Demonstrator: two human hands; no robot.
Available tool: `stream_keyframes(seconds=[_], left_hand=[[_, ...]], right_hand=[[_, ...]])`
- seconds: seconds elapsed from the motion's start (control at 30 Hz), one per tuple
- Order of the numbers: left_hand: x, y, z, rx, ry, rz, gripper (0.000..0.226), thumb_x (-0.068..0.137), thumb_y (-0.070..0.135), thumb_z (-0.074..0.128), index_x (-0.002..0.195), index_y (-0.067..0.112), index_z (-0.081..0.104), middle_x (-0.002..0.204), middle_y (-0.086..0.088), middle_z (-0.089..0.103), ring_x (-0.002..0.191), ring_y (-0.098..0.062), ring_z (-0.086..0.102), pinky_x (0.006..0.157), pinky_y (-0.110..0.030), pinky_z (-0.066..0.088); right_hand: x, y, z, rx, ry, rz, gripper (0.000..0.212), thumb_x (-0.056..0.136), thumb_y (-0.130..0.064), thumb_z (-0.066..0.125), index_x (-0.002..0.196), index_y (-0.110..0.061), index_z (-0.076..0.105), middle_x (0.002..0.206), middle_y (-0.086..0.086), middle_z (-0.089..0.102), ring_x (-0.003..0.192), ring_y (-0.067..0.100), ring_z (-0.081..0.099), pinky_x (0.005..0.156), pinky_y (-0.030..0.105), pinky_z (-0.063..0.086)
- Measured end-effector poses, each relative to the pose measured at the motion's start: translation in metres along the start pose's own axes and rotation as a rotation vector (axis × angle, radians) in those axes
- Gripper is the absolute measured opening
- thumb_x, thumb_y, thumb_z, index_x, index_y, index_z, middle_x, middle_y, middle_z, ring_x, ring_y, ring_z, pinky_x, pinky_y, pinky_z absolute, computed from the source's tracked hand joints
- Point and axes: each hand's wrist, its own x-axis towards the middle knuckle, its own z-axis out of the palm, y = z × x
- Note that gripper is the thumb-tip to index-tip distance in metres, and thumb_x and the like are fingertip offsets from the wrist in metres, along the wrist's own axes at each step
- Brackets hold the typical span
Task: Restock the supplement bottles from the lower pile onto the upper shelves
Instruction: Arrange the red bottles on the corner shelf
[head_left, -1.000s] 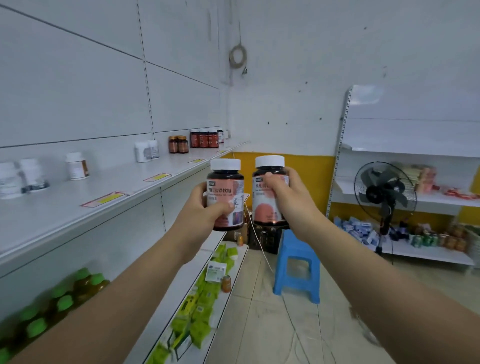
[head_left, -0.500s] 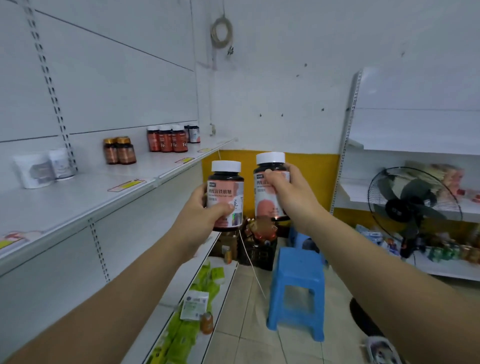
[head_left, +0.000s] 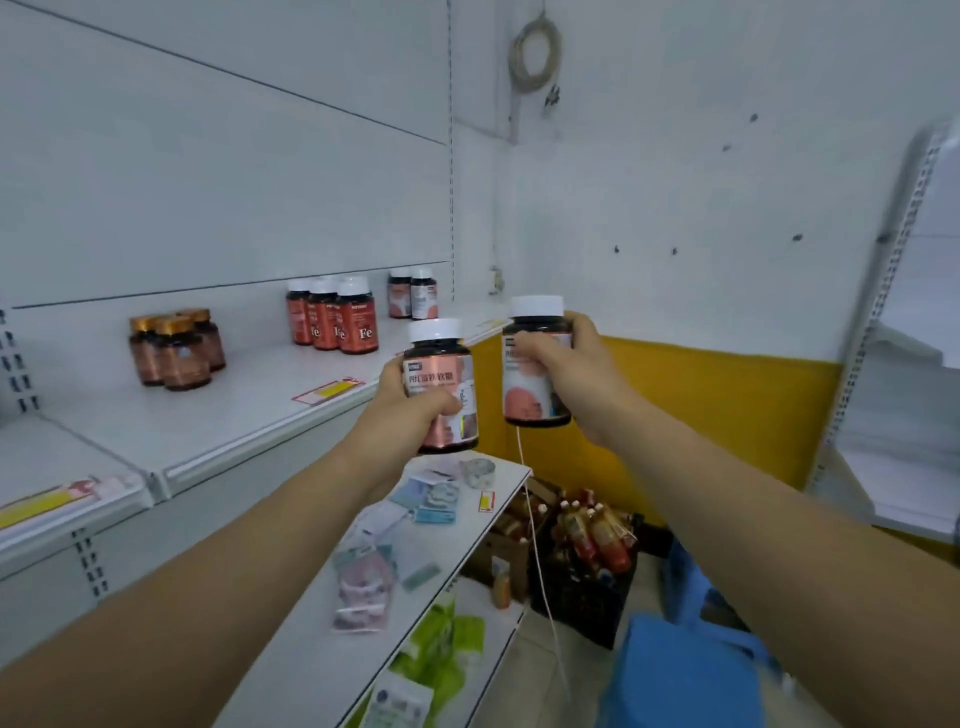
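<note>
The left hand (head_left: 410, 410) gripped a dark supplement bottle (head_left: 441, 387) with fingers wrapped round its pink label; the right hand (head_left: 566, 374) held a second matching bottle (head_left: 535, 364) the same way, slightly higher and just to the right. Both bottles stood upright, white caps up, long axes vertical, in the air beyond the near edge of the upper shelf (head_left: 249, 410). On that shelf, at the far left, stood red Fe bottles (head_left: 332, 322) and amber jars (head_left: 174, 348).

This is a small shop, probably a pharmacy: white metal shelves (head_left: 249, 415) with price labels (head_left: 327, 391) on the edge carry grouped supplement bottles (head_left: 332, 322), and a crate of drinks (head_left: 592, 540) stands on the floor.
</note>
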Motion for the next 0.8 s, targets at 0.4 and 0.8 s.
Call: stream_keyframes(seconds=[0.4,0.8], left_hand=[[0.216,-0.018,-0.007,0.179,0.181,0.083,0.063,0.072,0.007,0.077,0.116,0.029,0.037,0.096,0.004,0.063,0.068,-0.002,0.068,0.050,-0.013,0.049],[0.374,-0.056,0.023,0.383,0.456,0.029,0.064,0.067,0.005,0.078,0.110,0.025,0.035,0.096,0.002,0.060,0.087,-0.011,0.060,0.075,-0.030,0.051]], right_hand=[[0.251,0.070,0.033,-0.020,-0.116,-0.046,0.052,0.075,-0.037,0.072,0.119,-0.028,0.043,0.101,-0.002,0.067,0.080,0.014,0.070,0.062,0.031,0.054],[0.463,0.148,0.051,0.013,-0.309,-0.080,0.066,0.056,-0.044,0.073,0.115,-0.029,0.045,0.103,-0.005,0.062,0.091,0.014,0.064,0.078,0.034,0.052]])
